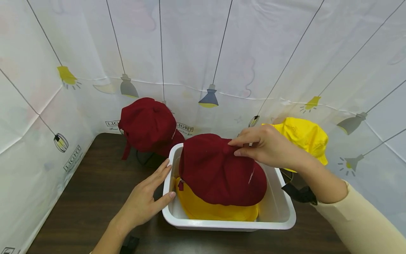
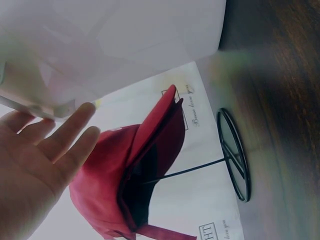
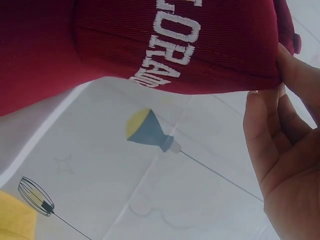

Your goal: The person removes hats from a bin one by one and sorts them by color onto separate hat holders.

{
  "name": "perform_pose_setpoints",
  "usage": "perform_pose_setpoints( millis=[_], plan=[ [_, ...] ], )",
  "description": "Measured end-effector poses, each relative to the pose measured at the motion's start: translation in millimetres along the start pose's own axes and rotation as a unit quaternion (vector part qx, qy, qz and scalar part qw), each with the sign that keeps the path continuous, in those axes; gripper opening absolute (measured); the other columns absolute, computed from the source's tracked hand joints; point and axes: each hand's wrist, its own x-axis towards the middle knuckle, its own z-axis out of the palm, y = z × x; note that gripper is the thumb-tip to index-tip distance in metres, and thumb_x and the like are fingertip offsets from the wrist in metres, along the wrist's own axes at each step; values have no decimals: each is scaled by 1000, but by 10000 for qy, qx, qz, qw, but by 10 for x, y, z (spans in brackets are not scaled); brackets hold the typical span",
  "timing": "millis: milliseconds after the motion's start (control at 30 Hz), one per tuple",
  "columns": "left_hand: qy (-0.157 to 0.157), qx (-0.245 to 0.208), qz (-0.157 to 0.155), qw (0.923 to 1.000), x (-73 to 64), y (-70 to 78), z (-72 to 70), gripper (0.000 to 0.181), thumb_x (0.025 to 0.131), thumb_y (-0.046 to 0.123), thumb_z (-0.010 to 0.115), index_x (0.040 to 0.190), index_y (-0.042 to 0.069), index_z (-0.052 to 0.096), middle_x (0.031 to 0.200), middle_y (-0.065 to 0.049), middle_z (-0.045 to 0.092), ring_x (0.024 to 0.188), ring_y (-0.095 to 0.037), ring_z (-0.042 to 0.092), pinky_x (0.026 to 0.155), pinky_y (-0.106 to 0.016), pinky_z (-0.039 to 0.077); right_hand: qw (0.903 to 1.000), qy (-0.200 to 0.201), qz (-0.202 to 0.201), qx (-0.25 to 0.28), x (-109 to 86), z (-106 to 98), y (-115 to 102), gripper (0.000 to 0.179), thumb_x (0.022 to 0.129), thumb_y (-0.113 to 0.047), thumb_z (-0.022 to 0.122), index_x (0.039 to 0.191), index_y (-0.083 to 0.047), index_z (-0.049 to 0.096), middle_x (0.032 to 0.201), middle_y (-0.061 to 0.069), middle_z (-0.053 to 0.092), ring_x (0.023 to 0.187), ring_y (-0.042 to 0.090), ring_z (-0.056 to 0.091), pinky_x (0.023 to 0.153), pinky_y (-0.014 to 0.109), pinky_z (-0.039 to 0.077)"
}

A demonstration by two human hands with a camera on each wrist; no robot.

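A dark red baseball cap sits tilted over the white plastic bin, its brim toward the right. My right hand pinches the cap's crown near the top button. White embroidered letters show on the cap's front in the right wrist view. Under it, inside the bin, lies a yellow cap, partly hidden by the red one. With fingers extended, my left hand rests against the bin's left rim; in the left wrist view its fingertips touch the bin's edge.
Behind the bin to the left, another red cap hangs on a black wire stand. A yellow cap stands at the back right, partly behind my right arm. A printed white curtain borders the dark wooden table.
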Motion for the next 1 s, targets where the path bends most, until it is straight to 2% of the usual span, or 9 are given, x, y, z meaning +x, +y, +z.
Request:
perform_pose_setpoints(
  millis=[367, 667, 900, 1000],
  plan=[
    [-56, -76, -113, 9999, 2, 28, -11, 72, 100, 38, 69, 163, 20, 40, 172, 8, 27, 146, -25, 47, 107, -57, 49, 9998, 114, 49, -167, 93, -125, -76, 39, 80, 6, 86, 115, -12, 83, 98, -12, 76, 78, 4, 63, 62, 19, 51],
    [-46, -40, -31, 10000, -3, 14, -10, 72, 100, 38, 70, 163, 19, 40, 172, 7, 27, 146, -24, 47, 108, -56, 48, 9997, 223, 44, -19, 142, -209, -101, 39, 81, 10, 84, 115, -9, 82, 99, -10, 77, 76, 6, 63, 61, 20, 54],
    [-22, 49, 39, 10000, -3, 3, -3, 72, 100, 37, 70, 163, 18, 40, 172, 7, 27, 146, -23, 48, 109, -56, 48, 9991, 418, -65, -43, 200, -247, -102, 38, 79, 11, 84, 111, -9, 83, 92, -7, 76, 62, 5, 58, 52, 18, 49],
    [-19, 70, 69, 9999, -4, -1, -6, 72, 100, 37, 70, 163, 16, 40, 172, 8, 27, 146, -23, 47, 110, -55, 47, 9986, 515, -112, -64, 249, -265, -111, 36, 80, 11, 84, 110, -9, 83, 92, -8, 76, 62, 5, 57, 51, 18, 47]
  ],
)
